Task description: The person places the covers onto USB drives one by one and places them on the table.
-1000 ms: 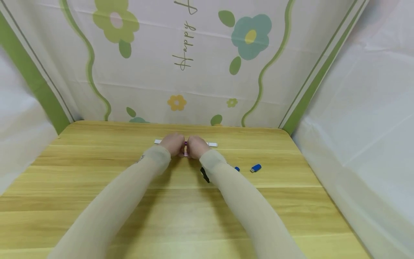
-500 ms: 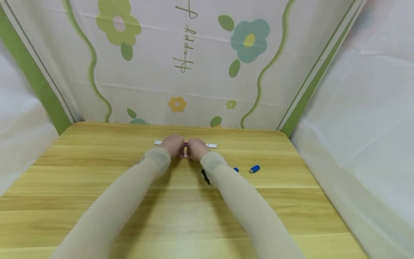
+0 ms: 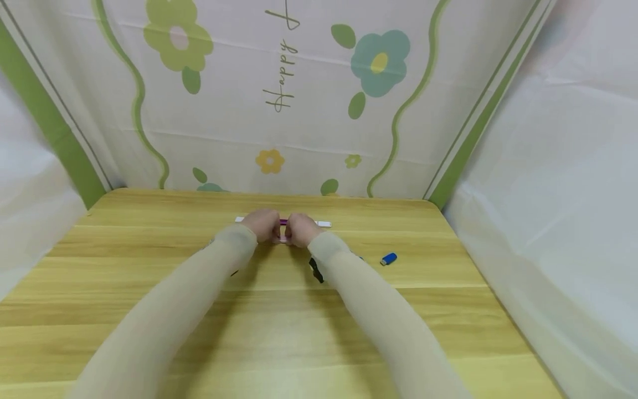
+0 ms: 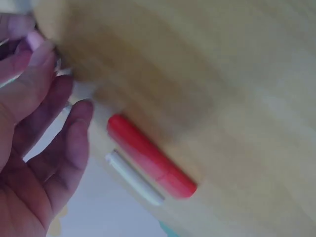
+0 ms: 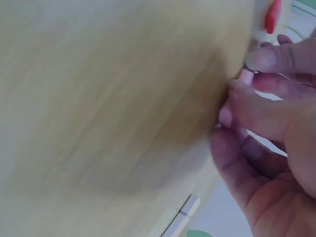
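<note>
My left hand [image 3: 264,223] and right hand [image 3: 301,229] are close together near the table's far side. Between them is a small pink USB stick [image 3: 282,240], mostly covered by the fingers. The left hand [image 4: 42,103] pinches one end between thumb and fingers; the right hand [image 5: 276,118] pinches the other end. In the right wrist view a pink part [image 5: 225,114] shows at the right fingertips. Behind the hands lies a purple stick [image 3: 283,222]. Beside the left hand a red stick [image 4: 150,155] and a slim white stick [image 4: 133,177] lie on the table.
A white stick [image 3: 323,224] lies right of the right hand. Farther right is a blue USB stick [image 3: 389,259] with its metal plug showing. A black object [image 3: 316,270] is partly under the right forearm. The wooden table [image 3: 279,332] ends at a flowered curtain [image 3: 299,127].
The gap between my hands has widened slightly, and more of the pink and purple sticks shows between them. Both hands keep their grip. The head view has shifted a little.
</note>
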Available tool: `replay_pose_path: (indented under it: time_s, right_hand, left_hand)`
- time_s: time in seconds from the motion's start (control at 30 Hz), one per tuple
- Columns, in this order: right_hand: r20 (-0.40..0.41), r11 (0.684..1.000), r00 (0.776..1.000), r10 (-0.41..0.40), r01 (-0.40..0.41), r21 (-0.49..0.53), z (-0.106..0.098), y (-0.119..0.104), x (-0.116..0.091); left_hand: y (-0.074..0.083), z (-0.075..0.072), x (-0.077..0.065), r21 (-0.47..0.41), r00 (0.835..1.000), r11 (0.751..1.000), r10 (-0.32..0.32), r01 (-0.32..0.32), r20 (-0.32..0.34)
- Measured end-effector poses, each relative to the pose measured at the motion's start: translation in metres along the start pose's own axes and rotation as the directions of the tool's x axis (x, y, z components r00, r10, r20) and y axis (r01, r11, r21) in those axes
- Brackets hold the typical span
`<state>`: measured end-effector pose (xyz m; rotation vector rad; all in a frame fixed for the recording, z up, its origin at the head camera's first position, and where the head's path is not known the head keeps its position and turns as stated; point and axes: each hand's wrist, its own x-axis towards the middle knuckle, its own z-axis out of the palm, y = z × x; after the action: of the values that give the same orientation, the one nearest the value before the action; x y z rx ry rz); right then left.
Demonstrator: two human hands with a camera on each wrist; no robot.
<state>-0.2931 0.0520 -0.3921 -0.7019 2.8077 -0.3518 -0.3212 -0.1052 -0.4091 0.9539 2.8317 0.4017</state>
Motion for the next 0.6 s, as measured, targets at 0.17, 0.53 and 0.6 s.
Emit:
replay_pose_path:
  time_s: [0.17, 0.53, 0.6]
  right_hand:
    - [0.04, 0.987, 0.99, -0.138, 0.141, -0.076, -0.011, 0.012, -0.008]
    - [0.039, 0.996, 0.996, -0.082, 0.083, -0.024, -0.081, 0.08, -0.078]
    - [0.044, 0.998, 0.997, -0.056, 0.058, -0.035, -0.087, 0.096, -0.093]
  left_hand:
    - [-0.004, -0.002, 0.002, 0.011, 0.997, 1.0, 0.006, -0.007, 0.072]
    - [0.011, -0.015, -0.005, -0.003, 0.992, 0.997, -0.076, 0.077, 0.105]
    - [0.023, -0.02, -0.006, 0.011, 0.993, 0.998, -0.055, 0.054, 0.104]
